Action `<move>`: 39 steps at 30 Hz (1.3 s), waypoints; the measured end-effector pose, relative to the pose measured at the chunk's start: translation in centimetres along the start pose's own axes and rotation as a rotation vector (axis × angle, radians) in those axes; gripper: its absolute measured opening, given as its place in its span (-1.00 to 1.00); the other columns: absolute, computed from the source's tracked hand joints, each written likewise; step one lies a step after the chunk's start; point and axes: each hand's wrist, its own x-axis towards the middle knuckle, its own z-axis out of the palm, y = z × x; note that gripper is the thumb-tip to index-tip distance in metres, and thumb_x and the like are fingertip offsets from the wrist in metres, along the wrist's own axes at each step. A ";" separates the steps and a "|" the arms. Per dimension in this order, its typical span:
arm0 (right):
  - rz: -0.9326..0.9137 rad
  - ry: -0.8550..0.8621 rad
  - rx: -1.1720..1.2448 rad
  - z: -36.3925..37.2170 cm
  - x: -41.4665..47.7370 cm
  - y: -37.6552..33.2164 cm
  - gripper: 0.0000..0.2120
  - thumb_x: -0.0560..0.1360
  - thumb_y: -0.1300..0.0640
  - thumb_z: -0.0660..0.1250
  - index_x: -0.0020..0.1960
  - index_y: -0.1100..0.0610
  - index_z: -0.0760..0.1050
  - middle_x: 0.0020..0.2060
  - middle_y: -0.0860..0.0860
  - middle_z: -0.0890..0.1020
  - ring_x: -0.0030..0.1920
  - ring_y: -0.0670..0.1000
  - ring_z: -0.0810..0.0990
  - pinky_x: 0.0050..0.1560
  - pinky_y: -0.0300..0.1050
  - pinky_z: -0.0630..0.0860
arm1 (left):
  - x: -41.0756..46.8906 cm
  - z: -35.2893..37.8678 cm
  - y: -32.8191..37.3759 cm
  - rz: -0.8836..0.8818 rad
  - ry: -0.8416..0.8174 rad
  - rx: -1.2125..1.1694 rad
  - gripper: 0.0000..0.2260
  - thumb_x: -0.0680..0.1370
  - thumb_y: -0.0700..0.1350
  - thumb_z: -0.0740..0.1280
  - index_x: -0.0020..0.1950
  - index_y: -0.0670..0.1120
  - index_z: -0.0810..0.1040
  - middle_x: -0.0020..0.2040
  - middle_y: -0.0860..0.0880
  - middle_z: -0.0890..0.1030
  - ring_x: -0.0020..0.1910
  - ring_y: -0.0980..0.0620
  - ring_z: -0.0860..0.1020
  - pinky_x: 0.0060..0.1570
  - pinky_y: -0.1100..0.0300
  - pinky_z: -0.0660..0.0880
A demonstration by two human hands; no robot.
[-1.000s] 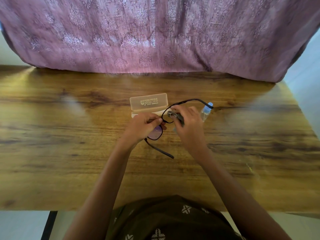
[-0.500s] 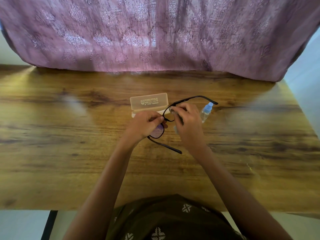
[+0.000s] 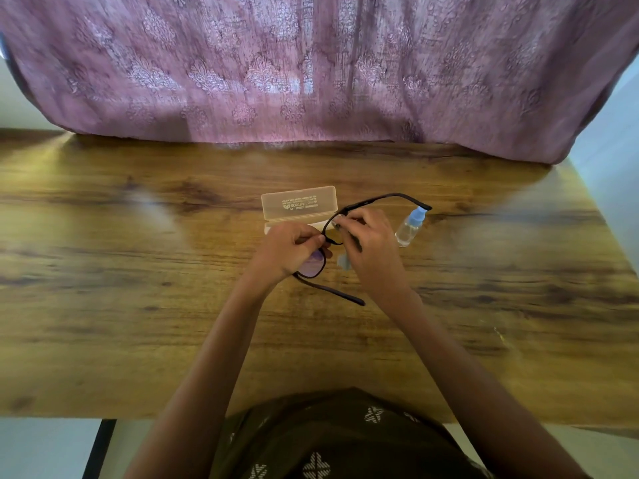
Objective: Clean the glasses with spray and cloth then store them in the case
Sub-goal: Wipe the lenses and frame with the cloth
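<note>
A: Head view: left hand [image 3: 290, 252] pinching the black-framed glasses [image 3: 313, 267] by the near lens, just above the wooden counter [image 3: 138, 305].

B: Right hand [image 3: 371, 250] pressing the small grey cloth [image 3: 343, 261] around the far lens. Turned slightly since a second ago.

A: Still wiping, then. Clear blue-capped spray bottle [image 3: 409, 226] set aside, open translucent beige case [image 3: 299, 203] waiting behind.

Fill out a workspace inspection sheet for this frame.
Surface: wooden table, bare grain showing.
Job's things: glasses held above the table, temples unfolded; cloth at one lens; case open behind the hands; spray bottle on the table, right of the hands.
Clutter: nothing seen.
Hands: left hand grips the glasses by one lens rim; right hand holds the cloth at the other lens.
Cables: nothing seen.
Surroundings: purple patterned curtain behind the table.
</note>
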 end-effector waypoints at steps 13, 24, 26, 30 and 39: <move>-0.104 -0.077 0.059 -0.2 -0.5 0.2 -0.84 0.49 0.41 0.37 0.04 0.31 0.65 -0.14 0.16 0.60 -0.09 0.11 0.56 -0.04 -0.19 0.41 | 0.4 -0.5 -0.8 0.000 0.028 -0.026 -0.81 0.60 -0.20 0.29 -0.07 -0.18 0.70 -0.10 -0.12 0.71 -0.01 -0.08 0.63 0.09 -0.02 0.51; -0.081 -0.052 0.017 -0.3 -0.7 0.3 -0.83 0.49 0.41 0.37 0.05 0.30 0.65 -0.11 0.17 0.60 -0.06 0.14 0.56 -0.03 -0.14 0.45 | 0.3 -0.4 -0.8 0.014 0.020 -0.085 -0.81 0.60 -0.26 0.28 -0.07 -0.23 0.69 -0.10 -0.17 0.71 0.00 -0.15 0.63 0.09 0.02 0.50; -0.102 -0.067 0.029 -0.1 -0.9 0.1 -0.81 0.47 0.42 0.38 0.06 0.29 0.65 -0.10 0.16 0.61 -0.04 0.13 0.57 -0.01 -0.15 0.45 | 0.3 -0.4 -0.9 0.011 0.024 -0.065 -0.81 0.60 -0.24 0.28 -0.09 -0.20 0.69 -0.11 -0.15 0.71 -0.01 -0.13 0.63 0.08 0.01 0.51; -0.114 -0.067 0.045 0.2 -0.9 -0.2 -0.83 0.47 0.42 0.39 0.03 0.30 0.65 -0.09 0.15 0.61 -0.04 0.14 0.57 -0.01 -0.12 0.45 | 0.2 0.0 -0.9 0.004 0.000 -0.014 -0.81 0.60 -0.21 0.28 -0.03 -0.21 0.69 -0.09 -0.13 0.71 -0.02 -0.10 0.64 0.08 -0.04 0.52; -0.060 -0.021 0.009 0.0 0.1 -0.2 -0.79 0.45 0.45 0.39 0.06 0.32 0.65 -0.10 0.19 0.61 -0.05 0.17 0.57 0.00 -0.18 0.40 | 0.1 -0.2 -0.9 0.017 -0.006 -0.047 -0.80 0.60 -0.23 0.28 -0.14 -0.11 0.67 -0.17 -0.05 0.70 -0.17 0.12 0.61 -0.06 0.23 0.48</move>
